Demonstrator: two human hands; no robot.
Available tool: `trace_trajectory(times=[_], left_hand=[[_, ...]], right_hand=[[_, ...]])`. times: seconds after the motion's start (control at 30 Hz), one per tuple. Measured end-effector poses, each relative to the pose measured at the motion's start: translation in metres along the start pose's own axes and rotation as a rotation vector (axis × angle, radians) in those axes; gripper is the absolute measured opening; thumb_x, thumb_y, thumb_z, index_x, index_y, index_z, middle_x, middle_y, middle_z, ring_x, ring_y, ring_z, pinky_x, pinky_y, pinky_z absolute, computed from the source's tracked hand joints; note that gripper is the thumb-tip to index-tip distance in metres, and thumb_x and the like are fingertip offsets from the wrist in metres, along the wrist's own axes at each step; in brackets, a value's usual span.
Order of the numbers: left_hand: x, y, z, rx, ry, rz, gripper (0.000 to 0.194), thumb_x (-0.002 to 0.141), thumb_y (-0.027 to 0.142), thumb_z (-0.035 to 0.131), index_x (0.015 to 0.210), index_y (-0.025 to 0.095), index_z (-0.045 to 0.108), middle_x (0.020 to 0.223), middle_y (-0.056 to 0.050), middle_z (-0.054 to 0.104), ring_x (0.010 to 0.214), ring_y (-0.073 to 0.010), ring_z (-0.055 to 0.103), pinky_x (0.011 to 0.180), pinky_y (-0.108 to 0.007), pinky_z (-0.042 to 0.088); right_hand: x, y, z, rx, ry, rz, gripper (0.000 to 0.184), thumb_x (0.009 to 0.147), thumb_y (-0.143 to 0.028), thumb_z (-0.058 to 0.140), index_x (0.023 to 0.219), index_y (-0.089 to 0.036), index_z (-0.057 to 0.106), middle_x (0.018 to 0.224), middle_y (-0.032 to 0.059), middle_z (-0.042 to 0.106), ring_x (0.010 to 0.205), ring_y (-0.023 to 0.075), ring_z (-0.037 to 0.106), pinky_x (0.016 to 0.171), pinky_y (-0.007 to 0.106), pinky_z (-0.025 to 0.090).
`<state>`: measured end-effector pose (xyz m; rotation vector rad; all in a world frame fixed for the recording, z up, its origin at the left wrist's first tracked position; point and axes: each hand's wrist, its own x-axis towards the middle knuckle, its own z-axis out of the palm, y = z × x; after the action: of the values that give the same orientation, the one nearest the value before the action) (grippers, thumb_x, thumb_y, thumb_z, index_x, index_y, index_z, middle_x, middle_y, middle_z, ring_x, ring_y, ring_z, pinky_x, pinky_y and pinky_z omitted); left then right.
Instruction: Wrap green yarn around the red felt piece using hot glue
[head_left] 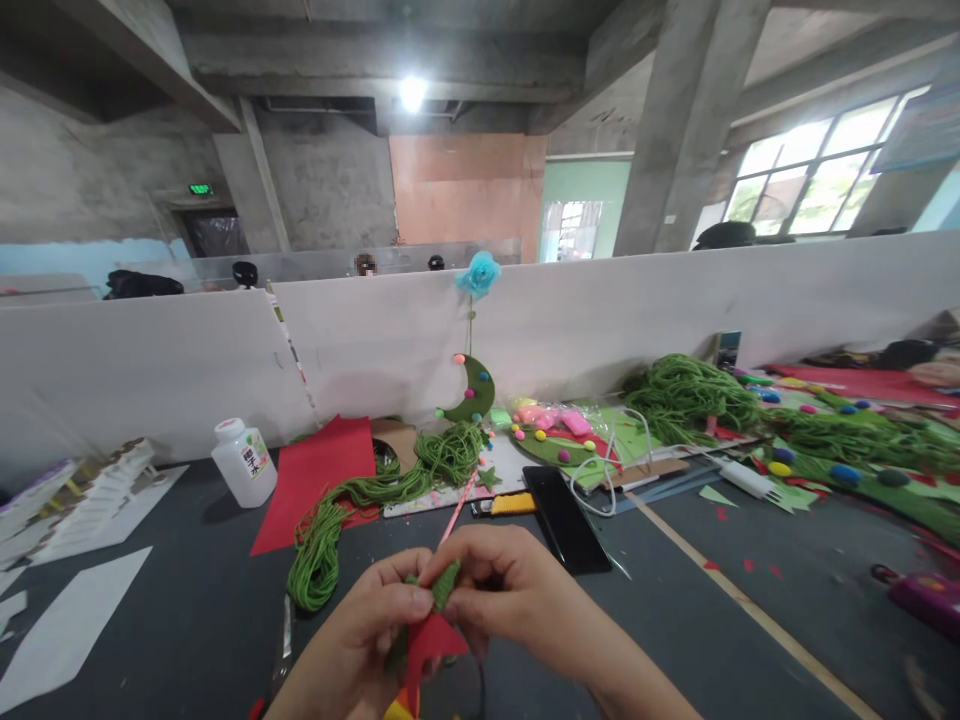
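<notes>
Both hands meet low in the middle of the head view. The fingers and thumb of my left hand [375,615] are closed on a small green felt piece [445,585]. From the other side, my right hand [517,585] pinches the same piece. Just below the fingertips hangs a red piece of felt or paper [436,636], partly covered by the hands. A pink striped stick [459,508] rises behind the fingers toward a small green star [489,478]; whether it touches the held piece is hidden. Something yellow [401,708] shows at the bottom edge.
Green yarn [315,565] and a red sheet [315,490] lie ahead, left of a yellow cutter [514,504] and a black phone [566,520]. A white bottle [244,462] stands left. A green crescent [472,390] with pompoms stands before the white partition [360,350]. A purple tool [930,600] lies right.
</notes>
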<state>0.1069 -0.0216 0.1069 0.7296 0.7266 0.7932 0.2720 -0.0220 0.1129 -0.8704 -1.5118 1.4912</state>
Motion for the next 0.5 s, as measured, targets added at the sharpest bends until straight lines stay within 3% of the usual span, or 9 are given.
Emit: trace_trajectory(times=[0.13,0.23,0.33,0.43,0.5], left_hand=[[0.007,-0.003,-0.003,-0.038,-0.148,-0.028,0.016,0.066,0.027,0.072,0.078,0.016,0.073,0.063,-0.002,0.067,0.054,-0.0096,0.056,0.055,-0.019,0.043],[0.013,-0.004,-0.005,-0.027,-0.165,-0.016,0.018,0.066,0.03,0.074,0.079,0.017,0.072,0.071,-0.002,0.069,0.063,-0.0125,0.062,0.063,-0.022,0.046],[0.022,-0.006,-0.008,0.022,0.038,0.085,0.027,0.069,0.039,0.075,0.089,0.021,0.069,0.081,-0.001,0.07,0.074,-0.0178,0.065,0.069,-0.027,0.048],[0.03,-0.008,-0.011,0.147,0.3,0.32,0.033,0.073,0.053,0.068,0.089,0.024,0.07,0.096,-0.004,0.071,0.098,-0.0265,0.063,0.083,-0.036,0.048],[0.032,-0.009,-0.012,0.299,0.354,0.461,0.034,0.071,0.055,0.068,0.085,0.024,0.073,0.096,-0.005,0.072,0.103,-0.0286,0.06,0.087,-0.036,0.046]], right_hand=[[0.002,0.001,0.004,0.027,0.042,0.024,0.008,0.068,-0.021,0.064,0.073,-0.016,0.061,0.052,-0.0047,0.059,0.042,0.0074,0.049,0.043,0.018,0.038],[0.004,0.003,0.003,-0.037,0.109,0.055,0.012,0.07,-0.025,0.066,0.068,-0.017,0.057,0.05,-0.0056,0.057,0.041,0.0071,0.048,0.043,0.018,0.036],[0.011,0.008,-0.003,-0.113,0.197,0.091,0.016,0.072,-0.024,0.065,0.063,-0.019,0.052,0.044,-0.0088,0.05,0.039,0.0061,0.042,0.041,0.018,0.03],[0.019,0.014,-0.01,-0.153,0.264,0.117,0.018,0.075,-0.019,0.062,0.061,-0.019,0.049,0.039,-0.0104,0.045,0.036,0.0052,0.037,0.04,0.019,0.023],[0.022,0.016,-0.013,-0.16,0.276,0.12,0.019,0.076,-0.017,0.061,0.061,-0.019,0.049,0.039,-0.0101,0.046,0.036,0.0052,0.037,0.041,0.019,0.022]])
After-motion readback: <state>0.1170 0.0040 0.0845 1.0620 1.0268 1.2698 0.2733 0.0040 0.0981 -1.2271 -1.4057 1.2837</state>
